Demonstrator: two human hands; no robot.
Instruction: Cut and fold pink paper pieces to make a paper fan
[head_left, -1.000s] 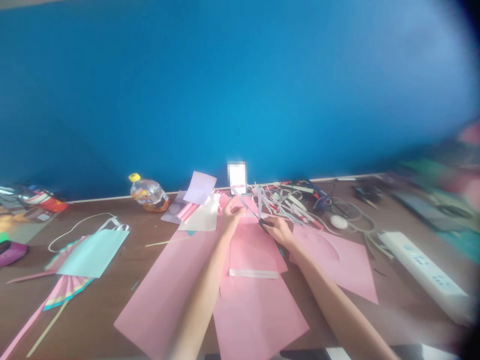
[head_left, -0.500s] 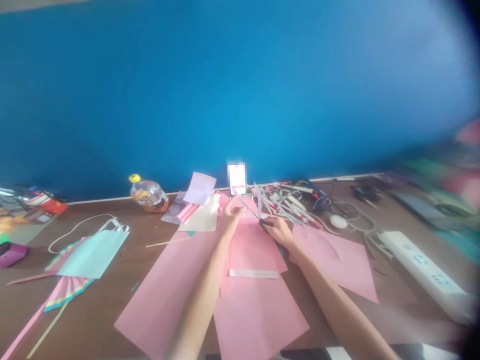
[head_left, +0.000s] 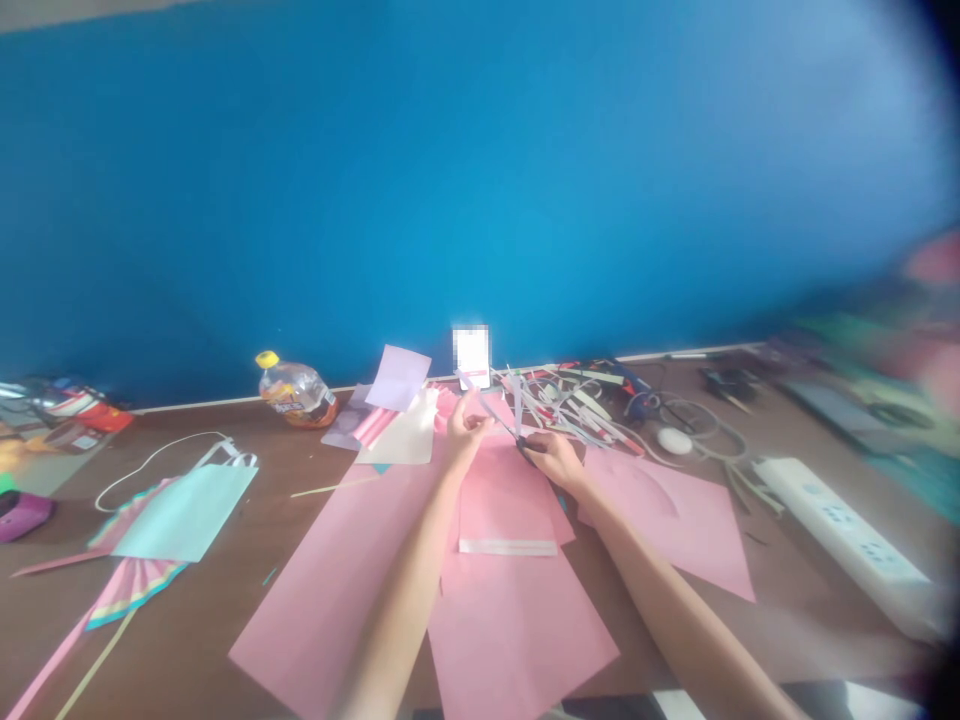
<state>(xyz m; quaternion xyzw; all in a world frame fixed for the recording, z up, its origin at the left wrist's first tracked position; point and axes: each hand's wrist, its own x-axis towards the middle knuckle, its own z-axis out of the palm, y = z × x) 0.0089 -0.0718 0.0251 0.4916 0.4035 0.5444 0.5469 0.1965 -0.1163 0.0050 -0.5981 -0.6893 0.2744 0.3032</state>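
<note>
My right hand (head_left: 555, 458) is closed around the dark handles of a pair of scissors (head_left: 520, 441), whose blades point up and to the left. A narrow pale lilac paper strip (head_left: 464, 380) rises from the pinched fingers of my left hand (head_left: 466, 425), close to the blades. Another pale strip (head_left: 517, 392) stands up near the blades. Below both hands lies a pink paper bag-like piece (head_left: 510, 500) with a white band along its near edge. It rests on larger pink sheets (head_left: 521, 620).
A phone (head_left: 472, 358) stands against the blue wall. Tangled paper strips (head_left: 577, 400) lie to its right, and a yellow-capped bottle (head_left: 296, 390) leans at left. A mint paper bag (head_left: 187, 512) is at far left, a white power strip (head_left: 847, 530) at right.
The pale strip at my left hand now sticks up higher, in front of the phone's lower edge. My right hand and the scissors have hardly moved.
</note>
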